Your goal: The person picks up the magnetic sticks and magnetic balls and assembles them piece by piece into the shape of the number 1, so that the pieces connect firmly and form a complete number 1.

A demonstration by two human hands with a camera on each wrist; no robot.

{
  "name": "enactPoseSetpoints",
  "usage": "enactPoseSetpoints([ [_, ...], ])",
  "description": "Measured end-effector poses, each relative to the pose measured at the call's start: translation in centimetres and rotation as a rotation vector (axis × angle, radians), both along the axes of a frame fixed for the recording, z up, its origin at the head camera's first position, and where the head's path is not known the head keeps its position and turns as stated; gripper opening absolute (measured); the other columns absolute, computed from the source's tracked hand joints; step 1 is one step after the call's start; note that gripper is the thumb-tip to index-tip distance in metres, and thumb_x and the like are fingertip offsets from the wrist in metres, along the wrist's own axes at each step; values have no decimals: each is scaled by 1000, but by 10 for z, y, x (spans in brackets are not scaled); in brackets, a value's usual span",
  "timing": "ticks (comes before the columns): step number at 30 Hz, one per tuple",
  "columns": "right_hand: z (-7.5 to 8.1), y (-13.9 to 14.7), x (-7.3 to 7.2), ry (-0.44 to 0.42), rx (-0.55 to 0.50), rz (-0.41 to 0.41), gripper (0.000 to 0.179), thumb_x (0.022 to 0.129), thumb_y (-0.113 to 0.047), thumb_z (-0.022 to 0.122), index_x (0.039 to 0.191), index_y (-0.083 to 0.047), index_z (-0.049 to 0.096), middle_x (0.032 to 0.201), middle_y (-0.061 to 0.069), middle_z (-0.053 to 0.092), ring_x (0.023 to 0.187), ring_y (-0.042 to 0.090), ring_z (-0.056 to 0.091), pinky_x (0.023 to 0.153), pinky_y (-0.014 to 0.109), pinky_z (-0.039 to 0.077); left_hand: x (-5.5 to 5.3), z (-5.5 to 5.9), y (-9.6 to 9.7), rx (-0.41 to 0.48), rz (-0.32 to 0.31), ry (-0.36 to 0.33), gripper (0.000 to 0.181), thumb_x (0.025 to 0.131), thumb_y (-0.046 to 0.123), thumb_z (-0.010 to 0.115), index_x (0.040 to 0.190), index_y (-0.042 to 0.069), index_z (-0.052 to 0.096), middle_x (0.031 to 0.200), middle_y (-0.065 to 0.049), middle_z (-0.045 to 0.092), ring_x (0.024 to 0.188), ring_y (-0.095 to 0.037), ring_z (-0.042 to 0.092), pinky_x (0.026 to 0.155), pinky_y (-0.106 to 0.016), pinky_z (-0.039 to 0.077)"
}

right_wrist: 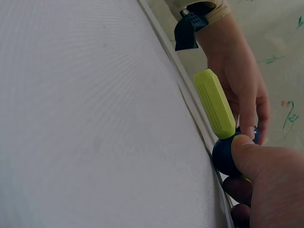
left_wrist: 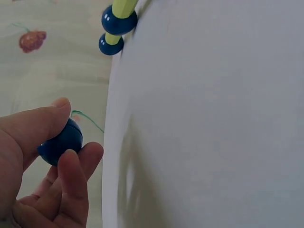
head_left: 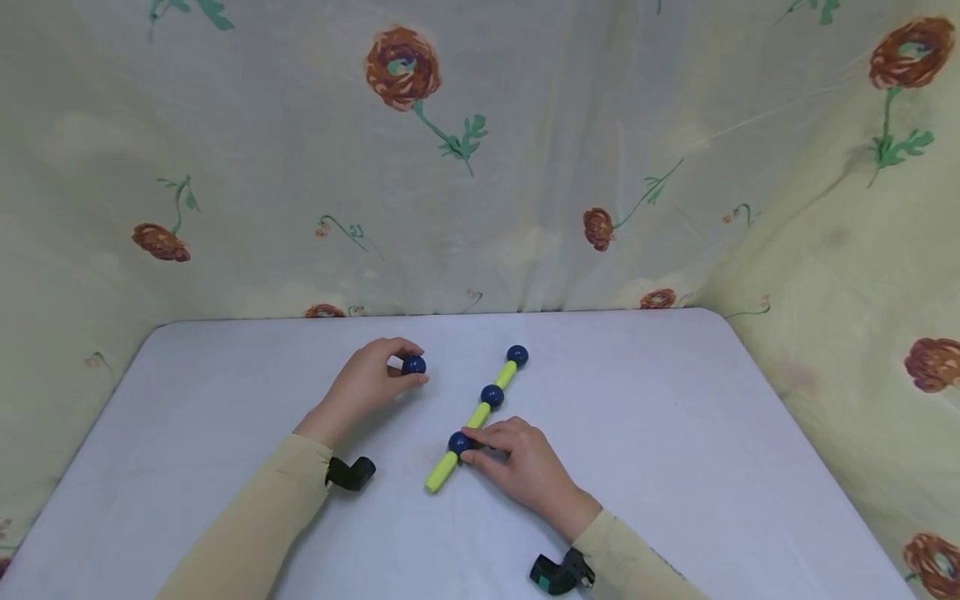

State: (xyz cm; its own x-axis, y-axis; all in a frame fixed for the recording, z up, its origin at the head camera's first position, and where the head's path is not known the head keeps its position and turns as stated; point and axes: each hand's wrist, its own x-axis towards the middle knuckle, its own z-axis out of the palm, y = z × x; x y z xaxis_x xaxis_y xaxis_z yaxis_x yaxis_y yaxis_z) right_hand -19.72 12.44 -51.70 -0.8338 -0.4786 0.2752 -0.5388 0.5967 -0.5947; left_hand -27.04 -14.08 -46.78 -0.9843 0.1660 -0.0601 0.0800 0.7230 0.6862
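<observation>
A chain of blue balls and yellow-green rods runs diagonally over the white table. My right hand (head_left: pixel 528 467) pinches its nearest blue ball (head_left: pixel 459 443) between thumb and fingers. From that ball a yellow-green rod (head_left: pixel 442 472) points toward me, its near end bare; it shows large in the right wrist view. Farther along the chain are a middle ball (head_left: pixel 492 396) and an end ball (head_left: pixel 517 356), joined by a rod (head_left: pixel 506 375). To the left of the chain, my left hand (head_left: pixel 367 379) holds a separate blue ball (left_wrist: pixel 61 142) between thumb and fingertips.
The white table (head_left: pixel 637 417) has its back edge against a hanging cloth (head_left: pixel 525 167) printed with flowers, which also covers the sides. A black wrist device (head_left: pixel 351 473) sits on the left sleeve, another black device (head_left: pixel 561 573) on the right.
</observation>
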Motion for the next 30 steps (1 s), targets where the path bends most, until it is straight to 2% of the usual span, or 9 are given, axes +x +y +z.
enactPoseSetpoints([
  [10, -2, 1, 0, 13, -12, 2, 36, 90, -36, 78, 124, -24, 75, 107, -12, 78, 99, 3, 66, 81, 25, 54, 40, -10, -13, 49, 89, -53, 45, 90, 30, 80, 131, 19, 67, 134, -10, 62, 112, -27, 68, 90, -39, 60],
  [16, -3, 1, -1, 22, -20, 12, 36, 91, -36, 77, 124, -23, 75, 108, -12, 78, 99, 3, 66, 81, 25, 53, 61, -9, -22, 87, 84, -32, 41, 93, 24, 76, 132, 18, 67, 131, -9, 64, 109, -26, 69, 89, -39, 59],
  [23, -3, 1, 0, 18, -19, 14, 35, 92, -36, 77, 124, -22, 75, 108, -12, 78, 99, 4, 66, 80, 25, 52, 86, -12, -25, 150, 88, -17, 41, 93, 25, 77, 131, 16, 65, 129, -7, 65, 103, -20, 71, 83, -34, 60],
  [30, -2, 1, 0, 17, -20, 12, 35, 92, -35, 77, 124, -22, 75, 108, -12, 78, 99, 5, 66, 81, 26, 53, 111, -18, -21, 248, 177, -75, 40, 90, 26, 80, 125, 15, 65, 127, -7, 67, 100, -15, 74, 81, -29, 59],
])
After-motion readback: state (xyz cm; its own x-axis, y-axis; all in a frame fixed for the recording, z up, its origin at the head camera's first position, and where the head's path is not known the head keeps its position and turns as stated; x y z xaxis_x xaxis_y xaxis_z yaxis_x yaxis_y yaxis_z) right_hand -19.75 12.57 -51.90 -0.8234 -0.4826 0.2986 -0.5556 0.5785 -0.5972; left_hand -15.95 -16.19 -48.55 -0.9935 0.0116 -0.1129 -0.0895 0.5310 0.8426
